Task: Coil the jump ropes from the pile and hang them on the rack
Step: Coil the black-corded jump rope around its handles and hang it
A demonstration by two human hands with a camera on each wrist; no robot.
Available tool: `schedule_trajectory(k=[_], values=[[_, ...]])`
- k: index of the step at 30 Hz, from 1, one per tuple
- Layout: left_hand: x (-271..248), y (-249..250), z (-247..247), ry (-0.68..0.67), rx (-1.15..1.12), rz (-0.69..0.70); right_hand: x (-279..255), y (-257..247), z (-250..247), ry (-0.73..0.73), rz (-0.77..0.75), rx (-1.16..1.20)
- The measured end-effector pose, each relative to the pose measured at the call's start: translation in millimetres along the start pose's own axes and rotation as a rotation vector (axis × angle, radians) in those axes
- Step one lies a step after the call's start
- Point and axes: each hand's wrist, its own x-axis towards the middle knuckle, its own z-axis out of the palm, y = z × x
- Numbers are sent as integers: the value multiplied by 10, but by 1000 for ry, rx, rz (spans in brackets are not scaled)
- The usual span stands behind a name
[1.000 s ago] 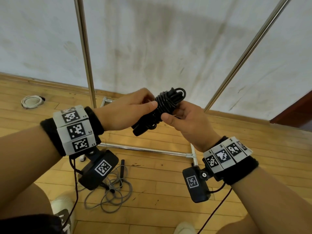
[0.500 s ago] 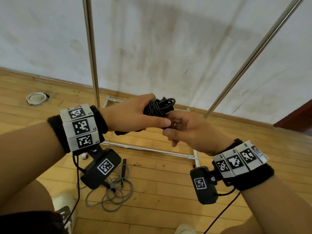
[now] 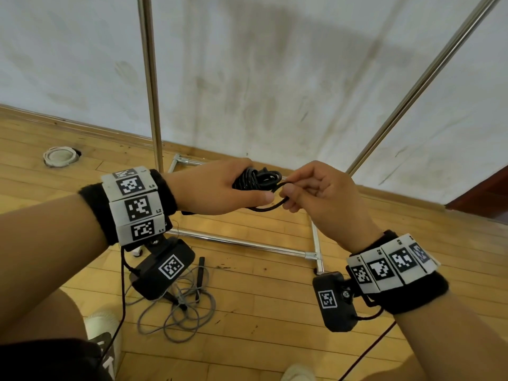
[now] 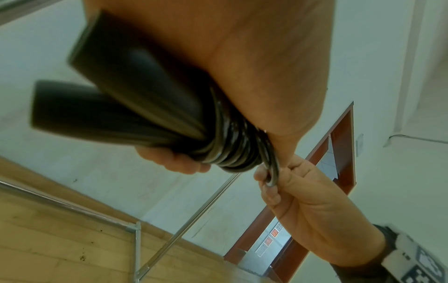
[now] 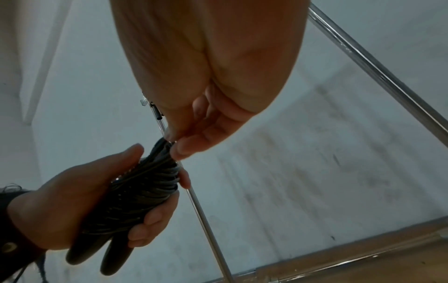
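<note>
A black jump rope [image 3: 257,180] is wound into a tight coil around its two black handles [image 4: 116,99]. My left hand [image 3: 220,191] grips the bundle [image 5: 143,189] with fingers wrapped round it. A loose loop of the black rope [image 3: 270,206] comes out toward my right hand [image 3: 310,191], whose thumb and fingers pinch the rope's end [image 4: 272,177]. Both hands are held at chest height in front of the metal rack [image 3: 149,78]. On the floor below lies a tangled grey jump rope [image 3: 181,312].
The rack's chrome uprights [image 3: 417,81] and base bars [image 3: 247,244] stand on the wooden floor against a stained white wall. A white round fitting [image 3: 59,156] sits in the floor at left. My shoes [image 3: 101,325] show at the bottom edge.
The bundle has dropped and turned from upright to lying flat in my left hand. My right hand has pulled a loop of rope out to the right and now pinches it.
</note>
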Motion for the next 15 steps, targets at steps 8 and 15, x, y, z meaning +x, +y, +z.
schedule_trajectory(k=[8, 15], values=[[-11, -6, 47, 1, 77, 2, -3, 33, 105, 49, -29, 79], [-40, -34, 32, -182, 176, 6, -45, 63, 187, -94, -128, -52]])
